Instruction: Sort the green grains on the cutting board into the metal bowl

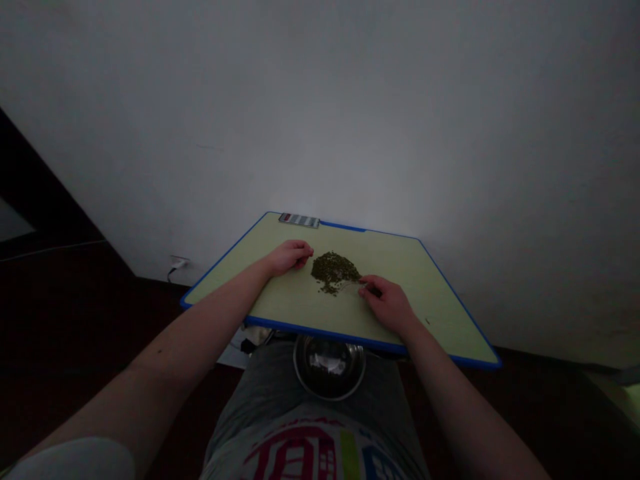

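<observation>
In the head view, a pile of dark grains [332, 267] lies mid-desk [420, 273]. Left hand [290, 257]: curled just beside it; right hand [384, 301]: fingertips at its right side. I cannot tell whether either grips grains. By the far edge's left end, a phone-like device [299, 220] shows illegible markings; the shirt [310, 453] bears a pink-green-blue print.
</observation>
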`<state>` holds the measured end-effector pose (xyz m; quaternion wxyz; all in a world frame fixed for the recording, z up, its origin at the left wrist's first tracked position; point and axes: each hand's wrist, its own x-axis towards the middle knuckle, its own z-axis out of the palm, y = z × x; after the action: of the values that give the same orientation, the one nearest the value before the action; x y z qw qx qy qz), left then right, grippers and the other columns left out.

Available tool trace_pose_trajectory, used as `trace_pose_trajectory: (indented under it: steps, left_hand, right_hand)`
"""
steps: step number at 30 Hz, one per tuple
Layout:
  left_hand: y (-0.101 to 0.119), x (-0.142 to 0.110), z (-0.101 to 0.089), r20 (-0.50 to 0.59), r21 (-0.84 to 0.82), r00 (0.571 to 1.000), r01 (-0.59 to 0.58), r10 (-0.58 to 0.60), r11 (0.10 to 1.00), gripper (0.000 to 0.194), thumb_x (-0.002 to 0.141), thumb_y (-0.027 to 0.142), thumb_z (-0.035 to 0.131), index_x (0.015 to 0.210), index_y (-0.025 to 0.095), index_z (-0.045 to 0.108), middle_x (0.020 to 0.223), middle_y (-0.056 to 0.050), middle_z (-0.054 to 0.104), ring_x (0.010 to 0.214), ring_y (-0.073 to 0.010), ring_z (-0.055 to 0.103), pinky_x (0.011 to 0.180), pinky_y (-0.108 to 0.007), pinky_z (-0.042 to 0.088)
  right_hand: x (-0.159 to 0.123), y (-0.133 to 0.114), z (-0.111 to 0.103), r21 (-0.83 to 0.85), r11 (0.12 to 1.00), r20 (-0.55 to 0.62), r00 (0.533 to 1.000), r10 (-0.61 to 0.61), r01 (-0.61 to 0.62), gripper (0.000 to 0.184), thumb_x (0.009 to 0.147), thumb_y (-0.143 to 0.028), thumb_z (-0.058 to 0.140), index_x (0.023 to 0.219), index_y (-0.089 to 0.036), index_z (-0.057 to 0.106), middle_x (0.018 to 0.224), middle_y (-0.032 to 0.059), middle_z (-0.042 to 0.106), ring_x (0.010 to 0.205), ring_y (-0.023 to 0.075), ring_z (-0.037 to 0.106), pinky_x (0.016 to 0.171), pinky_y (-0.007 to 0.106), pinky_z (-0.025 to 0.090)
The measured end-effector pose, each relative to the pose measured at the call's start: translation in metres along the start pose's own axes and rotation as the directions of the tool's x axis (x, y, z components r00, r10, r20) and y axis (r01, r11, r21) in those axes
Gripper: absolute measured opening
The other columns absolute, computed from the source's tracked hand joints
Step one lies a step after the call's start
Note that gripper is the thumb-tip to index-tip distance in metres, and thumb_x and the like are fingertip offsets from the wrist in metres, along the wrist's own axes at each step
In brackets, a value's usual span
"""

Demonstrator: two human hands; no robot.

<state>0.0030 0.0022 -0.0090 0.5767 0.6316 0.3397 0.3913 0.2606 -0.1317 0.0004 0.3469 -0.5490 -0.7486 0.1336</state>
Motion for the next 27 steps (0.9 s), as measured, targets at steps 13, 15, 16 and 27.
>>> trace_pose_trajectory:
  steps: [13, 15, 16, 27]
  left_hand:
    - [0.0035, -0.0012, 0.0015, 0.007, -0.005, 1.000, 0.012, -0.012, 1.000, 0.019, 0.068, 0.028, 0.061, 0.063, 0.014, 0.050, 0.046, 0.004, 0.045, 0.038, -0.0050, 0.040, 0.038, -0.019, 0.027]
    - [0.0035, -0.0013, 0.0016, 0.006, -0.002, 1.000, 0.011, -0.011, 1.000, 0.019, 0.068, 0.028, 0.061, 0.063, 0.013, 0.051, 0.047, 0.004, 0.046, 0.039, -0.0051, 0.041, 0.038, -0.019, 0.028]
    - [0.0034, -0.0014, 0.0017, 0.002, -0.001, 1.000, 0.013, -0.013, 1.000, 0.019, 0.068, 0.028, 0.061, 0.064, 0.013, 0.051, 0.048, 0.004, 0.046, 0.039, -0.0051, 0.041, 0.039, -0.019, 0.028]
    - [0.0029, -0.0010, 0.0013, -0.007, 0.007, 1.000, 0.014, -0.014, 1.000, 0.018, 0.068, 0.028, 0.061, 0.065, 0.014, 0.051, 0.048, 0.004, 0.046, 0.039, -0.0051, 0.041, 0.039, -0.019, 0.028]
  right_hand:
    - [0.0032, -0.0047, 0.0018, -0.032, 0.999, 0.063, 0.998, -0.008, 0.010, 0.026, 0.076, -0.031, 0.052, 0.098, -0.020, 0.062, 0.065, -0.0008, 0.060, 0.056, 0.0121, 0.051, 0.056, 0.024, 0.038]
    - [0.0026, -0.0053, 0.0018, -0.012, 1.000, 0.070, 0.997, -0.012, 0.013, 0.026, 0.077, -0.031, 0.052, 0.098, -0.020, 0.062, 0.064, -0.0011, 0.059, 0.055, 0.0119, 0.050, 0.056, 0.024, 0.038]
    - [0.0021, -0.0055, 0.0018, 0.001, 1.000, 0.076, 0.997, -0.016, 0.016, 0.026, 0.077, -0.031, 0.052, 0.098, -0.019, 0.062, 0.063, -0.0013, 0.058, 0.055, 0.0117, 0.050, 0.055, 0.024, 0.038]
    - [-0.0029, -0.0084, 0.0001, 0.081, 0.996, 0.154, 0.986, -0.060, 0.048, 0.026, 0.077, -0.030, 0.051, 0.098, -0.018, 0.061, 0.065, -0.0005, 0.058, 0.057, 0.0117, 0.050, 0.056, 0.024, 0.039]
